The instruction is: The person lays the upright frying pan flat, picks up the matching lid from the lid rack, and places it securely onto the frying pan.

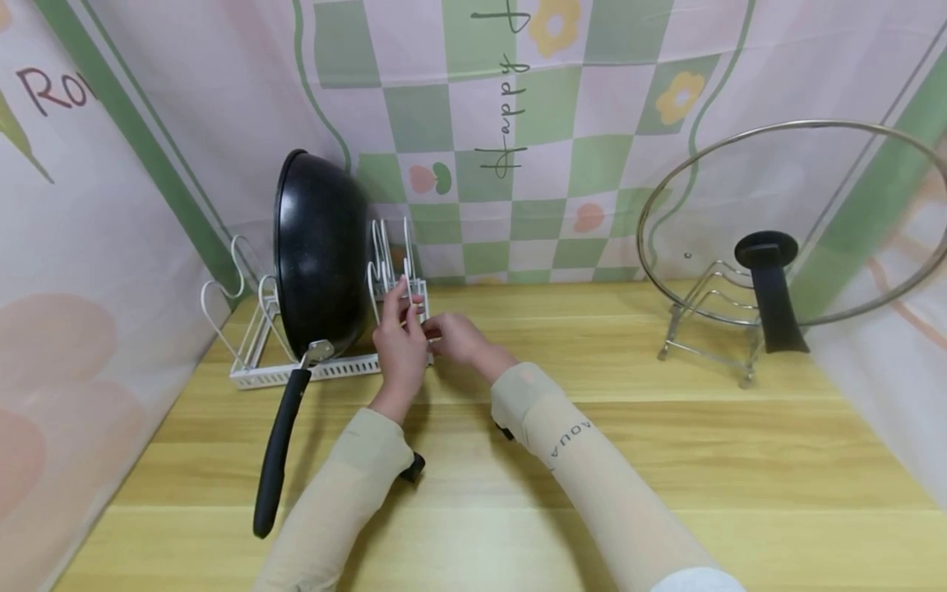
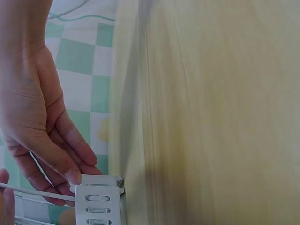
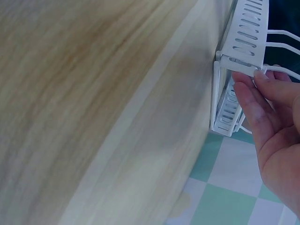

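A white pan rack (image 1: 348,367) with upright wire dividers stands at the back left of the wooden table. A black wok (image 1: 325,255) rests on its side between the dividers, its long black handle (image 1: 279,452) sticking out toward the front. My left hand (image 1: 402,353) pinches a wire divider (image 1: 409,255) near the rack's right end. Beside it, my right hand (image 1: 457,337) grips the rack's right end low down, at the foot of this divider. Both wrist views show the right hand (image 2: 35,108) with its thumb at the slotted corner; some fingertips are hidden behind it.
On the right, a glass lid (image 1: 681,164) with a metal rim and black handle (image 1: 773,288) leans upright in a small silver wire stand (image 1: 710,353). A checkered cloth (image 1: 510,164) hangs behind the table (image 1: 592,510), with more cloth at both sides.
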`<state>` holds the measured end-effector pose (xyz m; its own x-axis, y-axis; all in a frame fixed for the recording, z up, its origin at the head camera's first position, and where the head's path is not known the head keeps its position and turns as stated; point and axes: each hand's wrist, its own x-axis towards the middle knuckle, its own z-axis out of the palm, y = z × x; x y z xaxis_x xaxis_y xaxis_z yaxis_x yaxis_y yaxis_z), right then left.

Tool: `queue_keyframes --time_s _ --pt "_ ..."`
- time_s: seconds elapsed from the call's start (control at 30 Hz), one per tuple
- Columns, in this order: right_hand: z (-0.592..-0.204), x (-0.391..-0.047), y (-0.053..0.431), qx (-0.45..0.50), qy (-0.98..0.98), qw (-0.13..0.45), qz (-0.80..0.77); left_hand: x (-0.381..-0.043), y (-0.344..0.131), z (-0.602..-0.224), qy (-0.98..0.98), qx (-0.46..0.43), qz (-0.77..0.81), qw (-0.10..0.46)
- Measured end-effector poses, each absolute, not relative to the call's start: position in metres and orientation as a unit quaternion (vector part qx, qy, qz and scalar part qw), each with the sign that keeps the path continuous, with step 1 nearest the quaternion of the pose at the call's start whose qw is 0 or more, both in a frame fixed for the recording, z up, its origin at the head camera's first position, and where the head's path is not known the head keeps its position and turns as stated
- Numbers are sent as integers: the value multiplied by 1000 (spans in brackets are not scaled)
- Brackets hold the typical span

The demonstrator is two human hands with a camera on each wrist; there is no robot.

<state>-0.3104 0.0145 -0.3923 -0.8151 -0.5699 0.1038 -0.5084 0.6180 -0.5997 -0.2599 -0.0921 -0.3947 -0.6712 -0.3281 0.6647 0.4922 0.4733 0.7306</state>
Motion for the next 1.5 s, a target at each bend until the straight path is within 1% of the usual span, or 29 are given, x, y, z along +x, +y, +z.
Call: queue_keyframes --time_s 0.4,0.57,1.37,1.5 --pt "-391 -311 16 -307 903 37 -300 -264 -89 -395 -752 -47 -518 405" --pt "-392 -312 17 -300 901 42 -310 -265 -87 -396 -749 -45 -521 407" --pt "-391 -315 24 -293 900 46 -319 -265 -80 -393 -756 -41 -527 386" --pt "-390 -316 24 -309 905 29 -292 -266 -78 -392 -755 -35 -532 382"
